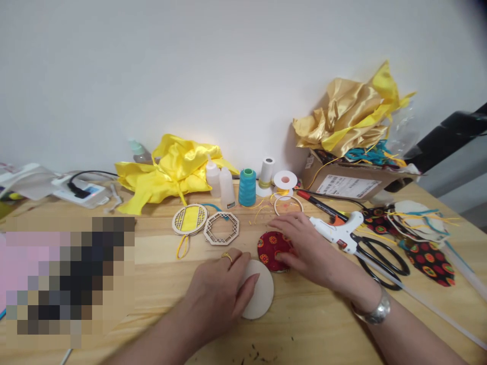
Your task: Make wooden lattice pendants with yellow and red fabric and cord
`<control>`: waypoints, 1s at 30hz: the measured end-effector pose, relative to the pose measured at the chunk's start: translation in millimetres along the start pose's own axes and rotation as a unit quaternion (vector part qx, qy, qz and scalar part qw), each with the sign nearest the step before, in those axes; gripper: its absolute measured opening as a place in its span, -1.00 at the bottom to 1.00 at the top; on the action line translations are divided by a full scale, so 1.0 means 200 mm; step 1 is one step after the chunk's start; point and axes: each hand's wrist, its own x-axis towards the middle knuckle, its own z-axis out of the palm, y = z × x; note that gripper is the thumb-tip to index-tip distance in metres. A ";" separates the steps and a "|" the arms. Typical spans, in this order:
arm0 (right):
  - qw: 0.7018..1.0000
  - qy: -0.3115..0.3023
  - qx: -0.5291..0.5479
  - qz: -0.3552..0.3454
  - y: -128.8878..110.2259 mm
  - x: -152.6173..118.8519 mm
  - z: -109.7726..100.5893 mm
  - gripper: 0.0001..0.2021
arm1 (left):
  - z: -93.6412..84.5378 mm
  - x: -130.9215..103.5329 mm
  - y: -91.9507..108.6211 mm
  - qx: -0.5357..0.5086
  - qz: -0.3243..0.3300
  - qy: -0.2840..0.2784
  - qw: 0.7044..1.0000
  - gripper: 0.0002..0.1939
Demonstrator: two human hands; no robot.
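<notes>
A plain whitish disc (261, 294) lies on the wooden table, with my left hand (224, 284) over its left side, fingers bent and thumb on its face. Just behind and to the right is a dark red disc with orange patterns (272, 251). My right hand (304, 248) has its thumb and fingers around the right side of that disc. Left of the red disc are an octagonal wooden lattice frame (222, 236) and a round lattice piece with yellow fabric (178, 222). A thin ring (288, 197) lies behind my right hand.
Black-handled scissors (384, 256) and a white glue gun (338, 233) lie right. Behind stand white bottles (227, 187), a teal thread cone (247, 188) and yellow fabric (171, 167). A fabric-filled cardboard box (346, 182) is back right; a power strip (85, 195) is back left.
</notes>
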 end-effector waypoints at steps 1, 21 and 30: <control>0.999 -0.035 -0.007 0.001 -0.01 0.00 -0.02 -0.41 | -0.01 0.00 0.00 -0.001 -0.001 -0.002 1.000 -0.61; 0.979 0.176 -0.097 -0.037 -0.22 0.33 -0.10 -0.58 | 0.01 -0.04 -0.06 -0.067 0.004 0.155 0.986 -0.55; 0.959 0.228 -0.160 -0.043 -0.30 0.67 0.02 -0.12 | 0.01 -0.03 -0.07 -0.047 0.010 0.243 0.969 -0.47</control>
